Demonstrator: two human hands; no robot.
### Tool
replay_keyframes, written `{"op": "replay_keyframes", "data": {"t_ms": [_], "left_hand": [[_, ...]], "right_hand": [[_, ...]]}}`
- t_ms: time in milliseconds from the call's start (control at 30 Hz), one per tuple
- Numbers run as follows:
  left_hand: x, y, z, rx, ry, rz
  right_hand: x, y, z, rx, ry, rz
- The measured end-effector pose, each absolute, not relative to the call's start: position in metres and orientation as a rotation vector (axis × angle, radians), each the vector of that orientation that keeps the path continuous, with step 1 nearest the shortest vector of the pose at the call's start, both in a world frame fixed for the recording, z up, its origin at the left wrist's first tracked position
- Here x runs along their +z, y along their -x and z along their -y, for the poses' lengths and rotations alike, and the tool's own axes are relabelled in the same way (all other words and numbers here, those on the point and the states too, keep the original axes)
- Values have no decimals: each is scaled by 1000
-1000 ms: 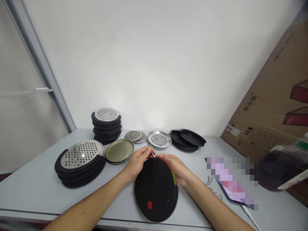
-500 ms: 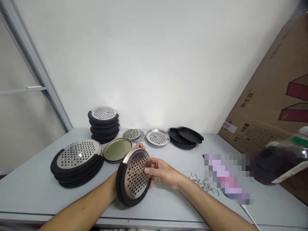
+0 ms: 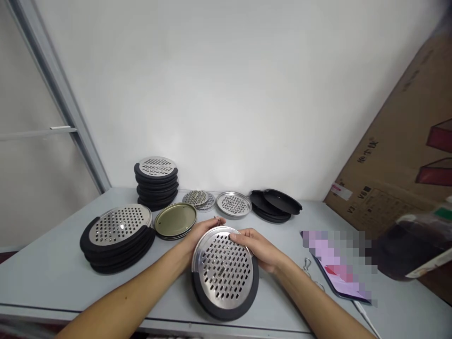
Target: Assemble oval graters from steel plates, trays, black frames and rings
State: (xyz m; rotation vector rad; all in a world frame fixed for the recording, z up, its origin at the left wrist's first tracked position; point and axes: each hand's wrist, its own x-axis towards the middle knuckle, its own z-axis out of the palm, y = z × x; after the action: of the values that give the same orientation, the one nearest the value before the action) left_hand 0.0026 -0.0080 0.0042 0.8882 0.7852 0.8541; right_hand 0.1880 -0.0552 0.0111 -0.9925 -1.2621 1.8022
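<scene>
A round metal grater point(image 3: 226, 268) with a black rim around its lower edge is tilted up in front of me, its slotted face toward me. My right hand point(image 3: 259, 247) is closed on its upper right edge, thumb on the metal face. My left hand point(image 3: 205, 230) is closed at the upper left edge, partly hidden behind the grater. A small shiny wire piece point(image 3: 218, 220) shows by the left fingertips; its exact shape is too small to tell. Beside my right forearm lie metal snap hooks with rings point(image 3: 307, 264), partly covered by the arm.
Black-rimmed graters are stacked at the left point(image 3: 116, 235) and back left point(image 3: 157, 183). Behind my left hand are gold-coloured round lids point(image 3: 176, 219), loose grater discs point(image 3: 196, 197), a metal grater plate point(image 3: 233, 205) and black trays point(image 3: 275, 205). A phone point(image 3: 339, 273), dark bottle point(image 3: 399, 245) and carton point(image 3: 391, 155) stand right.
The grater has moved right and turned to face me more squarely. My right hand has shifted from its side to its upper edge, and the wire piece now shows at my left fingertips.
</scene>
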Motion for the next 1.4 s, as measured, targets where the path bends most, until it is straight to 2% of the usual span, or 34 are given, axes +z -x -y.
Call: {"op": "replay_keyframes", "data": {"t_ms": [400, 1400], "left_hand": [[-4, -5, -7, 943, -1145, -982], [1, -4, -2, 910, -1049, -927]], "right_hand": [[-2, -178, 51, 1792, 1056, 1153], [-5, -174, 50, 1765, 882, 1162]]}}
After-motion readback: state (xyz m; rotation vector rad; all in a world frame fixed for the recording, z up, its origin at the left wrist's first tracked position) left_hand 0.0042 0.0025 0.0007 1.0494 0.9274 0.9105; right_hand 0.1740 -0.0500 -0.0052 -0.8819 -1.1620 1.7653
